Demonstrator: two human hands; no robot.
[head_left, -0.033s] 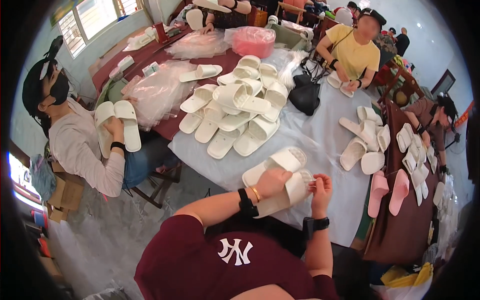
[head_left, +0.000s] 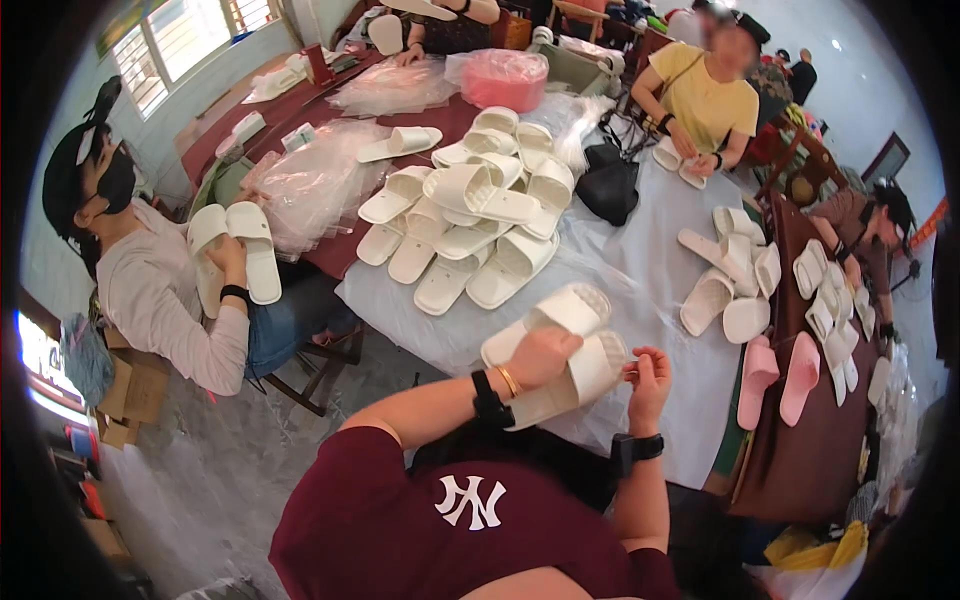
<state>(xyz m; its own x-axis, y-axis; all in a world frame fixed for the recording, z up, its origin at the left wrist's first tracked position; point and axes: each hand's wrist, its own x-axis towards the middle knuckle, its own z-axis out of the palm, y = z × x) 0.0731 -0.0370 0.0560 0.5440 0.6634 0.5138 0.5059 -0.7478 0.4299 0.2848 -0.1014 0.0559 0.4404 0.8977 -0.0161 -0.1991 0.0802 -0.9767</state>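
My left hand (head_left: 545, 358) is closed on the strap edge of a white slipper (head_left: 598, 368), its thumb over the strap. A second white slipper (head_left: 570, 308) lies right beside it, on the far side, both with their toe openings toward the upper right. Close to the near slipper's right edge, my right hand (head_left: 648, 380) pinches its fingertips together; what they hold, if anything, is too small to name. A large heap of white slippers (head_left: 480, 200) rises just beyond, on the sheet-covered table (head_left: 640, 290).
To the left, a masked person (head_left: 165, 270) holds a pair of white slippers (head_left: 235, 255). Clear plastic bags (head_left: 320, 180) lie beyond them. A yellow-shirted person (head_left: 705, 100) works across the table. More white slippers (head_left: 735, 265) and pink slippers (head_left: 757, 380) lie at right.
The pair of slippers and my left hand have shifted very slightly away from me. My right fingertips sit a touch further right of the slipper's edge.
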